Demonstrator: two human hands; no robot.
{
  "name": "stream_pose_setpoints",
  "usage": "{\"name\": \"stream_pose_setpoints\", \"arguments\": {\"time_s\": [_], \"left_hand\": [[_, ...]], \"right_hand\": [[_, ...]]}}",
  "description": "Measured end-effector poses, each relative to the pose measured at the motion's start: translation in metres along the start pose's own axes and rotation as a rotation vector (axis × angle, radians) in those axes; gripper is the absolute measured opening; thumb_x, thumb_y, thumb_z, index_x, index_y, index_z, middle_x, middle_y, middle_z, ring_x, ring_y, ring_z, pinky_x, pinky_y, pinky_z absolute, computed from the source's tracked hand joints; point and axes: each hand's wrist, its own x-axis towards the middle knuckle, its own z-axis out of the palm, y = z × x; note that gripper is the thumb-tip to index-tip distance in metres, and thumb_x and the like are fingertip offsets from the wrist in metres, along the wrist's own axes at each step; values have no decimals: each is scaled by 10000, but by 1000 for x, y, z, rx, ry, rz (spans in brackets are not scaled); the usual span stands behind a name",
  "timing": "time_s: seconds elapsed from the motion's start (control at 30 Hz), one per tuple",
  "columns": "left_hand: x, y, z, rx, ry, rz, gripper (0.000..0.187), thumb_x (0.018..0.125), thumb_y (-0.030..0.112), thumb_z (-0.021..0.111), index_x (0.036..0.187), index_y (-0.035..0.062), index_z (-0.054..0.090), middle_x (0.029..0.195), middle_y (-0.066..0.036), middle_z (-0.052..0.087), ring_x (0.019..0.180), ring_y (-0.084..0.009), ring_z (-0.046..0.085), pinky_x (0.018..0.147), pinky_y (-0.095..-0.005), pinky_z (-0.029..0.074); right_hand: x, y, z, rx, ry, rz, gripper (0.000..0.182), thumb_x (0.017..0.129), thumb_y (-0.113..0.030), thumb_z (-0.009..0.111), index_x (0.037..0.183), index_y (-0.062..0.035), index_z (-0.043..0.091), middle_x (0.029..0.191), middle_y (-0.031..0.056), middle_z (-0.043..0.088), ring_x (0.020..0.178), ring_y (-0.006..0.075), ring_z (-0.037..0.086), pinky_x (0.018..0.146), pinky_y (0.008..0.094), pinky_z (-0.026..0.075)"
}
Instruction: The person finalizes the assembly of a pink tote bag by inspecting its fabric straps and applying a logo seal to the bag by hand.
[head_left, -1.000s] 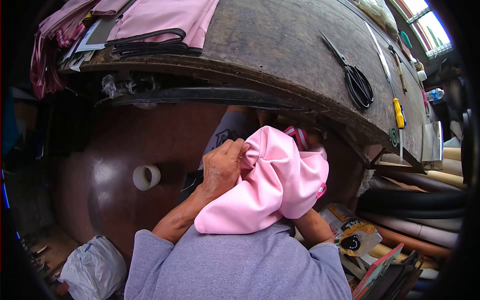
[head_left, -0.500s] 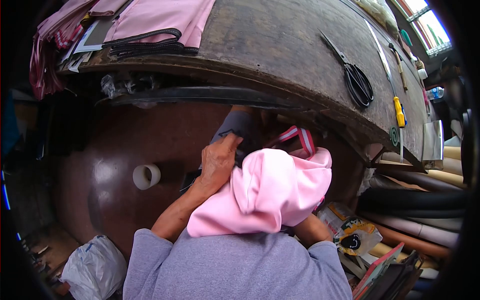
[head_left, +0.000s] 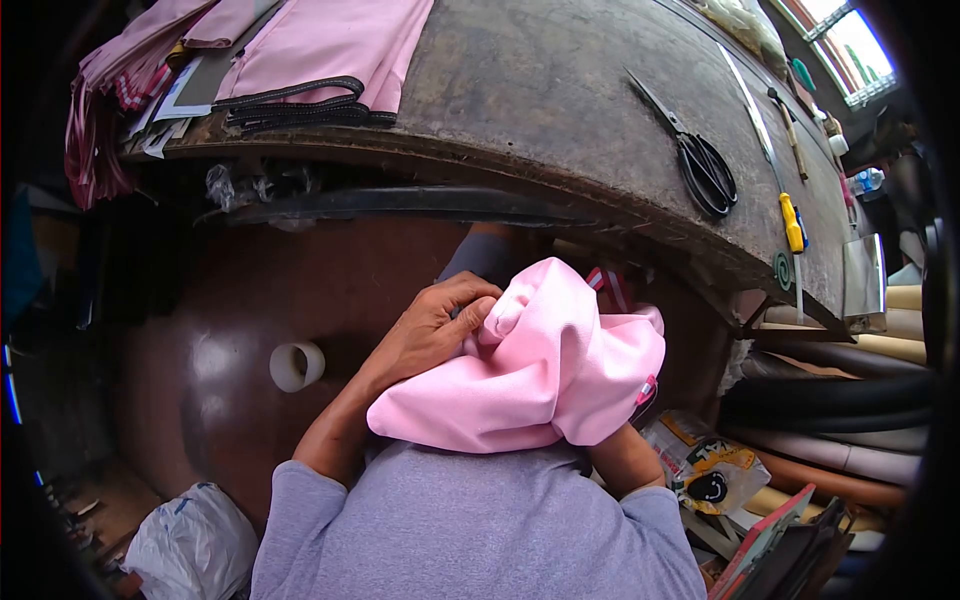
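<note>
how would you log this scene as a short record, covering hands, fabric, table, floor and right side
left hand: fingers against the bunched left side of the pink fabric; exact grip unclear
right hand: hidden by the fabric; its forearm shows below
fabric: draped and folded, striped strap at its far side
table: black-handled scissors, yellow-handled tool, folded pink material with black edging
floor: white ring
right side: rolls of material
</note>
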Motion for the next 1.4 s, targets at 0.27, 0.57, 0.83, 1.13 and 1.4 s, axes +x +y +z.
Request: {"name": "stream_pose_setpoints", "arguments": {"time_s": [0.27, 0.57, 0.83, 1.13, 1.4], "left_hand": [[-4, -5, 7, -31, 141, 43, 276, 964, 263, 676, 1014, -8, 663, 894, -71, 643, 822, -141, 615, 749, -294, 502], [-14, 10, 29, 305, 331, 326, 270, 826, 154, 806, 1020, -3, 703, 937, -138, 699, 801, -208, 693, 675, -310, 569], [-23, 21, 33, 325, 382, 307, 231, 869, 61, 723, 1086, -16, 712, 970, -151, 718, 832, -243, 698, 724, -319, 553], [-23, 25, 39, 293, 416, 245, 201, 866, 13, 698, 1064, -19, 713, 904, -132, 706, 762, -230, 678, 710, -305, 529], [-20, 15, 36, 258, 555, 284, 254, 848, 84, 765, 1083, 4, 709, 890, -110, 696, 758, -181, 671, 671, -292, 541]], "right_hand": [[-2, 3, -4, -75, 78, -29, 358, 1033, -254, 546, 1317, -38, 529, 1222, 99, 588, 1138, 187, 575, 1028, 311, 451], [7, -3, -3, 50, 17, -186, 336, 1038, -221, 528, 1303, -14, 527, 1244, 121, 585, 1137, 207, 578, 1022, 312, 454], [-5, 4, -12, -96, 20, -183, 464, 1026, -218, 569, 1424, -6, 456, 1377, 129, 533, 1254, 203, 532, 1084, 327, 418], [-8, 3, -7, -75, 54, -96, 409, 1038, -195, 489, 1408, -23, 467, 1322, 115, 560, 1226, 207, 535, 1085, 316, 403], [17, -12, -1, -706, -157, -353, 400, 963, -195, 506, 1347, -86, 518, 1267, 88, 557, 1163, 232, 516, 1067, 328, 377]]}}
